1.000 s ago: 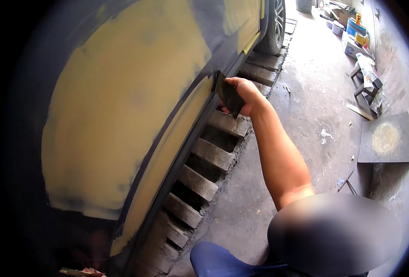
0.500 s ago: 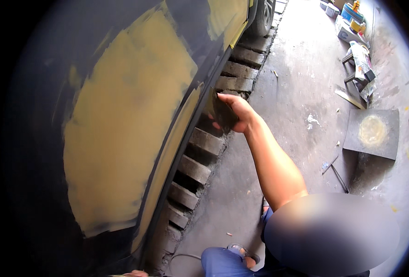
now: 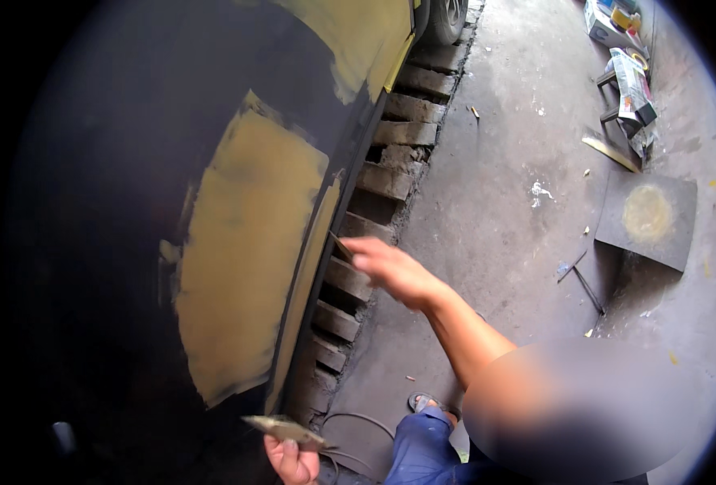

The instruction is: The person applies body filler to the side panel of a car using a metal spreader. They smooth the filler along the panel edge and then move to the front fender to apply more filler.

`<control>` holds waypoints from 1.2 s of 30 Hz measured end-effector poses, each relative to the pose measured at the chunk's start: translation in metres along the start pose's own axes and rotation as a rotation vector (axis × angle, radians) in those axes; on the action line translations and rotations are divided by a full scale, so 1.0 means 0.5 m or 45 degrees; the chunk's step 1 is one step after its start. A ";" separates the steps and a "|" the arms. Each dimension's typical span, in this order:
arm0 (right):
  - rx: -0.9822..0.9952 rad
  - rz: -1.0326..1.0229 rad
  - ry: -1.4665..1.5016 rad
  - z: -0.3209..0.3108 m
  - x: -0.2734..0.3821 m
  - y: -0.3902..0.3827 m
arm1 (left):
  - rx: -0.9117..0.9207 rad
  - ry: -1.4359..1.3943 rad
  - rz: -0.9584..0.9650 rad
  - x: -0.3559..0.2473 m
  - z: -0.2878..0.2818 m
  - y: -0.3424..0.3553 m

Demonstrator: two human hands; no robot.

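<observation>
the right hand [image 3: 394, 271] has slid back along the lower edge of the dark car body panel [image 3: 132, 242], from farther forward to the rear part of the yellowish filler patch [image 3: 249, 250], fingers closed on a thin flat spreader [image 3: 340, 245], probably; it is blurred. the left hand [image 3: 292, 459] now shows at the bottom edge, gripping a flat filler-smeared blade [image 3: 284, 430]. concrete floor [image 3: 495, 202] and slotted drain grating [image 3: 382, 178] lie beside.

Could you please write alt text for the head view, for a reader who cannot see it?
A person's right hand holds a thin spreader blade at the lower edge of a dark car panel patched with yellow filler. The left hand holds a filler-smeared flat blade. A slotted floor drain runs alongside.
</observation>
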State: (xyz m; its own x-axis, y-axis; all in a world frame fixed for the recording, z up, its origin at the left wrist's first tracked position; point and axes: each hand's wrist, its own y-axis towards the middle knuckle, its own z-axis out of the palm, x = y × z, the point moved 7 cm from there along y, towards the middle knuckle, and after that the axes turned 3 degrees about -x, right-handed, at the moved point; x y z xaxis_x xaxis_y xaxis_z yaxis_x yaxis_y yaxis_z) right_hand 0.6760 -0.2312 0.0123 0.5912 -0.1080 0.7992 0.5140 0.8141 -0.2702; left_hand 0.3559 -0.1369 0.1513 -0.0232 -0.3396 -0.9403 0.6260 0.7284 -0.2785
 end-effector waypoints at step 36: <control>-0.214 -0.774 -1.203 0.477 0.389 -0.733 | 0.359 -0.815 -0.238 -0.349 0.249 -0.270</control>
State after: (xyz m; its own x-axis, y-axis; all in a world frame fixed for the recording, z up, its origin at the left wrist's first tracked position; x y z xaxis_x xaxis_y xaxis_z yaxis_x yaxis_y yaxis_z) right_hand 0.4547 -0.4145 0.3948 -0.4538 0.0726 0.8882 0.6745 0.6794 0.2891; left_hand 0.3722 -0.2501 0.3774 0.2577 -0.7883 -0.5588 0.8355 0.4723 -0.2808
